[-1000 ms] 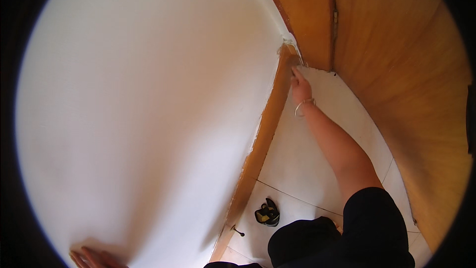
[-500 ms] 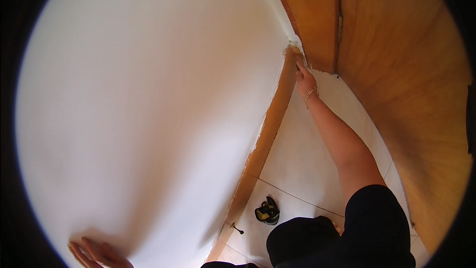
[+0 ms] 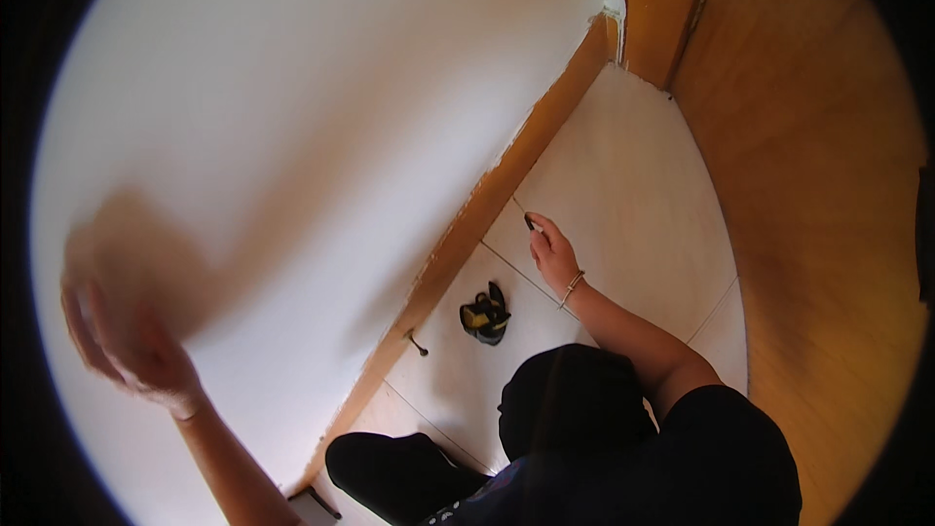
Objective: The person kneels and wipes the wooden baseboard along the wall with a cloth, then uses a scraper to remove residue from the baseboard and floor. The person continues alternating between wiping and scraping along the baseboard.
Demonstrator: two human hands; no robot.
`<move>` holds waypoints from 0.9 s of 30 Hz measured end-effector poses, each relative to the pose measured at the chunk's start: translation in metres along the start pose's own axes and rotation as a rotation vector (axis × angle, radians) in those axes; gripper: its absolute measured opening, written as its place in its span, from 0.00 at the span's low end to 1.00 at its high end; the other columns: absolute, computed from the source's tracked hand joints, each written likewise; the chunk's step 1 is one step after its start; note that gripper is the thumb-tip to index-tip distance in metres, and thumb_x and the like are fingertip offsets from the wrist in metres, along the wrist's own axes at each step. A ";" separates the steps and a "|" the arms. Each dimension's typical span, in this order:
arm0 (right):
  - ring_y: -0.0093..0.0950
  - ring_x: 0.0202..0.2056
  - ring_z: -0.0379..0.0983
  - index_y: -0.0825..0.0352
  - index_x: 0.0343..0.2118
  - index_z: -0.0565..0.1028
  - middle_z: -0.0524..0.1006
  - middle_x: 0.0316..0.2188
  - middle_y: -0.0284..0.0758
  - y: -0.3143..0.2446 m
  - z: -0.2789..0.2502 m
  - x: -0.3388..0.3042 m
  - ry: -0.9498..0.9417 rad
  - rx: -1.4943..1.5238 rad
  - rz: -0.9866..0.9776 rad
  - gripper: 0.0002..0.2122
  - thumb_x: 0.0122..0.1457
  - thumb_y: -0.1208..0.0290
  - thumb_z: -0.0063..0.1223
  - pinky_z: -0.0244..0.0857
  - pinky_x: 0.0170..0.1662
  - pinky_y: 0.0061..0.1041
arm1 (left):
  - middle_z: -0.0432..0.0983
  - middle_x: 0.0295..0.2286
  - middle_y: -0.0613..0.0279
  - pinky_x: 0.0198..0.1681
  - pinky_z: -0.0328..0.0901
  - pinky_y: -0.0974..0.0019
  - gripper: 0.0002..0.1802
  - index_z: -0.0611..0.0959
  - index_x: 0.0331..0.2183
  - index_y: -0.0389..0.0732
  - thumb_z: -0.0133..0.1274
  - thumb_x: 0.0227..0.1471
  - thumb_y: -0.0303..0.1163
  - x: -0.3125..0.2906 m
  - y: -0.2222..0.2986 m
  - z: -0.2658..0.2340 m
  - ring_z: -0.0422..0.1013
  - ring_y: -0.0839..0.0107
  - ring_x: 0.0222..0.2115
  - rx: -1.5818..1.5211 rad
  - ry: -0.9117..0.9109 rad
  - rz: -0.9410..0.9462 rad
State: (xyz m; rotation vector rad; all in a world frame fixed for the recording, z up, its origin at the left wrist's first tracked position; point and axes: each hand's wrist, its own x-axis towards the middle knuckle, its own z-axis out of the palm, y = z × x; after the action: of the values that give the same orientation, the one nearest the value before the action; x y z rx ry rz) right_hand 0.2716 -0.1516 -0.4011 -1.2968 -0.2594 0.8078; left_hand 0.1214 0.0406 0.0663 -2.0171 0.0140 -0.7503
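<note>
Right hand (image 3: 553,255) is curled around a slim hand tool with a dark handle (image 3: 530,222) and a thin, lighter tip, so fingers closed on it. The tool's just over the pale floor tiles (image 3: 633,185), tip pointing at the lower edge of the tan wooden baseboard (image 3: 463,234); honestly can't tell if it touches. Left hand (image 3: 131,346) is a bit blurry: fingers loosely spread, nothing in it, right by the smooth white wall (image 3: 321,88). Contact there? Can't tell. Below the tool there's a crumpled black-and-yellow object (image 3: 484,317) on the tiles, near a small dark knob-ended rod (image 3: 418,344) sticking out at the baseboard.
</note>
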 end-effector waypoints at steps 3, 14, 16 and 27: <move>0.18 0.20 0.62 0.68 0.37 0.63 0.66 0.18 0.29 -0.052 -0.004 -0.020 -0.098 0.110 0.008 0.07 0.59 0.71 0.42 0.59 0.24 0.20 | 0.69 0.44 0.53 0.53 0.56 0.60 0.23 0.69 0.48 0.36 0.46 0.47 0.17 -0.028 0.083 -0.008 0.65 0.58 0.46 -0.562 -0.082 -0.511; 0.34 0.35 0.70 0.65 0.37 0.67 0.73 0.31 0.37 -0.079 0.056 -0.072 -1.004 -0.273 -0.201 0.13 0.53 0.64 0.51 0.63 0.38 0.30 | 0.71 0.40 0.55 0.47 0.60 0.63 0.23 0.73 0.42 0.35 0.36 0.58 0.44 -0.135 0.271 -0.044 0.67 0.67 0.42 -1.754 -0.638 -1.882; 0.35 0.47 0.63 0.61 0.39 0.69 0.70 0.40 0.37 -0.038 0.058 -0.059 -0.907 -0.776 -0.506 0.14 0.51 0.64 0.52 0.60 0.43 0.33 | 0.75 0.33 0.54 0.45 0.62 0.65 0.24 0.75 0.36 0.35 0.35 0.58 0.47 -0.138 0.242 -0.049 0.70 0.67 0.37 -1.508 -0.533 -1.862; 0.40 0.35 0.71 0.61 0.33 0.74 0.75 0.30 0.40 0.038 -0.024 0.029 -0.023 -0.756 -0.275 0.15 0.44 0.59 0.55 0.64 0.38 0.36 | 0.69 0.19 0.62 0.31 0.61 0.71 0.23 0.73 0.37 0.36 0.32 0.59 0.46 -0.092 0.044 -0.089 0.62 0.76 0.19 -0.678 -0.127 -1.306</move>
State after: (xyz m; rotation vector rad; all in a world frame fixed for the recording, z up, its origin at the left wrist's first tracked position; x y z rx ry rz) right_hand 0.2917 -0.1483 -0.4508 -1.8995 -0.7975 0.4943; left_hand 0.0133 -0.0254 0.0182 -2.5878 -1.3952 -1.5298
